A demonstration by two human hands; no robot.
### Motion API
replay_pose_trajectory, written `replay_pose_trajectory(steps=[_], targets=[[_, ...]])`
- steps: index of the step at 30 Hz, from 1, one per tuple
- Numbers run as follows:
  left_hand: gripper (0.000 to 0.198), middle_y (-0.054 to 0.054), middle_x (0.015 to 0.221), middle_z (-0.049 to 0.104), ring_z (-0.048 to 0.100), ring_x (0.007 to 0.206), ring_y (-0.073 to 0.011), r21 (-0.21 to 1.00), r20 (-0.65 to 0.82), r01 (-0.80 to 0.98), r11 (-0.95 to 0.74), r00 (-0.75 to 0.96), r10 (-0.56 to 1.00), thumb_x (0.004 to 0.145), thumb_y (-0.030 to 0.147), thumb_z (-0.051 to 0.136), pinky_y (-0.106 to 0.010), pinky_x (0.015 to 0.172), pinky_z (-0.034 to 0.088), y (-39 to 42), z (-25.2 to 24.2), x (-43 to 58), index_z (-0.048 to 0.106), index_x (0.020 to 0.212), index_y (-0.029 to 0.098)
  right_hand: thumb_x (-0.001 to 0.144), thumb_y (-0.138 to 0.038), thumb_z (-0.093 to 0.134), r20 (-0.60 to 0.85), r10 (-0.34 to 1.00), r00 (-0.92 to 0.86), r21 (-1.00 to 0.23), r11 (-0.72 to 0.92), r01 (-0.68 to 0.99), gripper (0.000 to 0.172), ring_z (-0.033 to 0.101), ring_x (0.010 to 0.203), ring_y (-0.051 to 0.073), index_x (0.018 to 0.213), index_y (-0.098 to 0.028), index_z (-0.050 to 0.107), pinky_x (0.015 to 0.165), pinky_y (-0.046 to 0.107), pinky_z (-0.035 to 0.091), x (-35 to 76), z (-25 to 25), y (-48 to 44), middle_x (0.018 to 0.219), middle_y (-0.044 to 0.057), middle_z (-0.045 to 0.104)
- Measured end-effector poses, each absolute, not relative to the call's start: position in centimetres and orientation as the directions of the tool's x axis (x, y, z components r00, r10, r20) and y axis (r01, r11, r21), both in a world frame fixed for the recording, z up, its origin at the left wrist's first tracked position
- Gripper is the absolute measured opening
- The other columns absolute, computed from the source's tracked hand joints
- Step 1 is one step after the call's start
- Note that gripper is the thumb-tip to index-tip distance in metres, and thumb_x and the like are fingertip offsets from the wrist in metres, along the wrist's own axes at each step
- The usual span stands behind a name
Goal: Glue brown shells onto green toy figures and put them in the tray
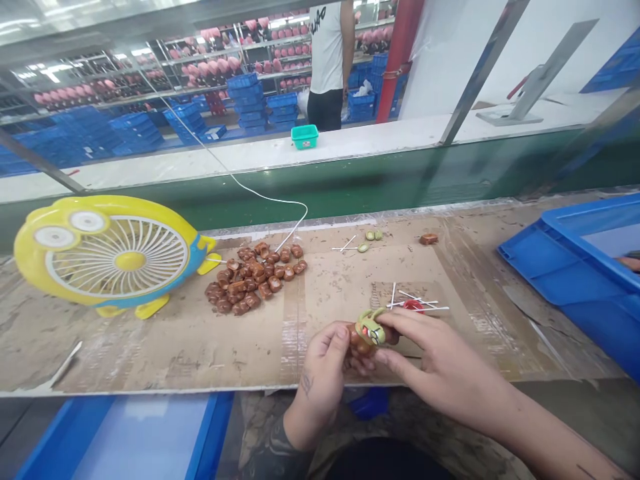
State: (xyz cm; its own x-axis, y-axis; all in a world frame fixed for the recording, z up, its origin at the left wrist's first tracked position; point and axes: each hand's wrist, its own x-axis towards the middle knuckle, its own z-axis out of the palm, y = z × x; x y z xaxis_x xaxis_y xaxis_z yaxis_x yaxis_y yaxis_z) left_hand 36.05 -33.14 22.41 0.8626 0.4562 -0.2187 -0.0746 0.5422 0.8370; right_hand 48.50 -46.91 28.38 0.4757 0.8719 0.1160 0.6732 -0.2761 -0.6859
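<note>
Between my two hands, above the front edge of the cardboard-covered table, is a small toy figure (pixel 371 332) with a green face and brown rounded parts. My left hand (pixel 326 353) grips its brown side, thumb on top. From the other side my right hand (pixel 425 343) has thumb and fingers closed round it, hiding part of the body. Just beyond my right hand lie several cotton swabs (pixel 417 300) and a red round item (pixel 413 305), partly covered by them. A pile of glossy brown toy parts (pixel 255 277) sits further left.
A yellow fan (pixel 120 257) stands at the left, near a white cord (pixel 260 193). Small green parts (pixel 370 236) and one brown part (pixel 429 239) lie at the back. Blue bins (pixel 575 267) flank the table. A person (pixel 327 60) stands beyond the green-sided conveyor.
</note>
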Motion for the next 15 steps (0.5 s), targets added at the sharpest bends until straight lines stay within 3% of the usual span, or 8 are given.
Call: replay_pose_trajectory(steps=[6,8,11,15], targets=[[0.056,-0.005,0.062,0.069,0.064,0.052,-0.0131,0.795,-0.290,-0.031,0.606,0.858,0.424,0.086,0.066,0.072,-0.019,0.049,0.049,-33.6,23.0,35.9,0.072,0.084,0.010,0.098,-0.036,0.056,-0.026,0.841,0.540,-0.837,-0.314,0.448,0.016,0.066,0.085,0.021,0.100,-0.023,0.064,0.078,0.037,0.054,48.4,27.8,-46.7,0.090,0.003,0.069],[0.056,-0.005,0.062,0.069,0.065,0.052,-0.0128,0.784,-0.306,-0.024,0.620,0.855,0.419,0.085,0.066,0.073,-0.019,0.049,0.050,-33.6,23.0,35.9,0.072,0.084,0.010,0.097,-0.037,0.057,-0.023,0.817,0.577,-0.870,-0.301,0.391,0.021,0.067,0.089,0.021,0.112,-0.023,0.061,0.081,0.038,0.055,48.3,27.5,-46.8,0.095,0.003,0.069],[0.057,-0.005,0.059,0.068,0.064,0.050,-0.0122,0.773,-0.316,-0.012,0.634,0.859,0.402,0.086,0.066,0.071,-0.018,0.047,0.049,-33.7,22.9,35.7,0.071,0.081,0.009,0.097,-0.038,0.058,-0.027,0.823,0.567,-0.897,-0.271,0.350,0.044,0.068,0.100,0.022,0.138,-0.025,0.054,0.092,0.043,0.057,48.3,27.0,-47.0,0.110,0.006,0.071],[0.061,-0.004,0.052,0.066,0.062,0.042,-0.0117,0.725,-0.356,0.036,0.687,0.874,0.330,0.084,0.070,0.071,-0.017,0.041,0.047,-33.8,22.3,35.6,0.069,0.078,0.010,0.097,-0.044,0.058,-0.088,0.838,0.538,-0.922,-0.273,0.273,0.039,0.071,0.105,0.025,0.130,-0.024,0.066,0.096,0.045,0.058,48.2,26.8,-46.8,0.115,0.008,0.074]])
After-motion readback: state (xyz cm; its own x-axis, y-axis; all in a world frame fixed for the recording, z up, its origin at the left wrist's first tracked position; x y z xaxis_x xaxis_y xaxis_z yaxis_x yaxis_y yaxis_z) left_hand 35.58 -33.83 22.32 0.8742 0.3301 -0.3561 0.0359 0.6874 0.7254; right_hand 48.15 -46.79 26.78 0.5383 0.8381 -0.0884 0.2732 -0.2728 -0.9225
